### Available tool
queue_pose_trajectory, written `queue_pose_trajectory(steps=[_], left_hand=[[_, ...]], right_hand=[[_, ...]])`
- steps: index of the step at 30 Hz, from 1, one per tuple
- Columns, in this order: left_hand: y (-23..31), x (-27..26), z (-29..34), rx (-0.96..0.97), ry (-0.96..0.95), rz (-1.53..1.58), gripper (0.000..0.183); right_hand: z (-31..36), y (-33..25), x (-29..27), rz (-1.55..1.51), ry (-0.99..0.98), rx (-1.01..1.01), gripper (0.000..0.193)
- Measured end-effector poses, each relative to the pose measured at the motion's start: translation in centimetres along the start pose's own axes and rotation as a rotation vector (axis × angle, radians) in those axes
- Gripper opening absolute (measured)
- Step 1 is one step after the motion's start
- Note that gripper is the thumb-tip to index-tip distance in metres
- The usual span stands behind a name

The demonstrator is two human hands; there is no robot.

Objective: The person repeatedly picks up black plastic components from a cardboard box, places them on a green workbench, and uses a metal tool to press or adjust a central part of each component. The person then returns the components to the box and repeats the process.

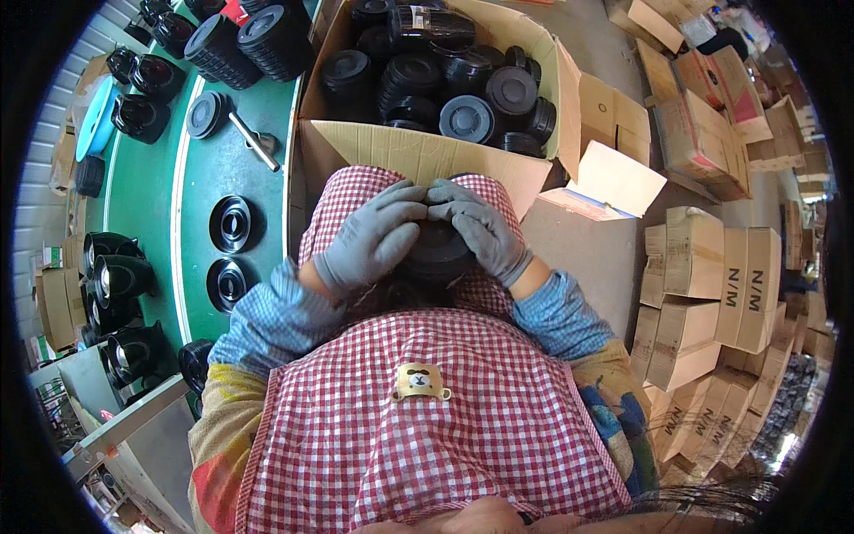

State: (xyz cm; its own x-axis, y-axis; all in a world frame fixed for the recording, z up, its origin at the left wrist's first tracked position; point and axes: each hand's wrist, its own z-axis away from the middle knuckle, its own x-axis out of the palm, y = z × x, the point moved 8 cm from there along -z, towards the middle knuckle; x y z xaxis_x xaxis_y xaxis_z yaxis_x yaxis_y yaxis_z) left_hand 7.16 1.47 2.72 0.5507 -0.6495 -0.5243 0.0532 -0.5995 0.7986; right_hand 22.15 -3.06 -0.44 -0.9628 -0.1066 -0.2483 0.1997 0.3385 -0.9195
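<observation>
A black round lid-like part (436, 255) lies in my lap on a red-and-white checked apron (436, 445). My left hand (375, 233), in a grey glove, is closed on its left and far side. From the right, my gloved right hand (482, 228) curls over the same part. The fingertips of both hands nearly meet at its far edge, and the hands hide much of the part. Just beyond my knees stands an open cardboard box (418, 151) heaped with black round lids (467, 119), some stacked.
On the green-topped bench (201, 169) to the left lie two black rings (235, 224), a round lid (206, 115) and a metal hand tool (255, 142). Stacked lids (274, 44) and glossy black vessels (123, 278) stand there too. Cardboard cartons (694, 249) fill the right side.
</observation>
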Motion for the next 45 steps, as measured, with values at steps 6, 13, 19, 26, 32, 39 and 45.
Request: queue_pose_trajectory(steps=[6,13,19,26,32,39,45], left_hand=[[-3.7,-0.9,-0.9,0.007,-0.124,0.117,0.046],[0.9,-0.1,-0.5,0.091,-0.052,-0.143,0.088],[-3.5,-0.5,-2.0,0.024,-0.123,0.33,0.069],[-4.7,0.6,-0.2,-0.112,-0.022,0.475,0.045],[2.5,0.1,1.5,-0.174,-0.083,-0.477,0.055],[-3.3,-1.8,-0.7,-0.082,-0.153,0.16,0.036],[-7.2,-0.1,-5.9,-0.412,-0.321,0.457,0.035]], right_hand=[[0.4,-2.0,0.1,0.361,0.003,-0.057,0.038],[-1.4,-1.4,-0.4,-0.079,-0.035,0.1,0.056],[-0.8,-2.7,-0.7,0.265,0.049,0.079,0.054],[-0.9,-4.9,1.2,0.514,0.078,-0.104,0.05],[-1.6,2.4,-0.3,0.03,-0.134,0.11,0.048],[0.3,-0.1,0.1,0.234,-0.079,0.176,0.072],[-2.5,-3.9,-1.5,0.605,-0.224,-0.155,0.104]])
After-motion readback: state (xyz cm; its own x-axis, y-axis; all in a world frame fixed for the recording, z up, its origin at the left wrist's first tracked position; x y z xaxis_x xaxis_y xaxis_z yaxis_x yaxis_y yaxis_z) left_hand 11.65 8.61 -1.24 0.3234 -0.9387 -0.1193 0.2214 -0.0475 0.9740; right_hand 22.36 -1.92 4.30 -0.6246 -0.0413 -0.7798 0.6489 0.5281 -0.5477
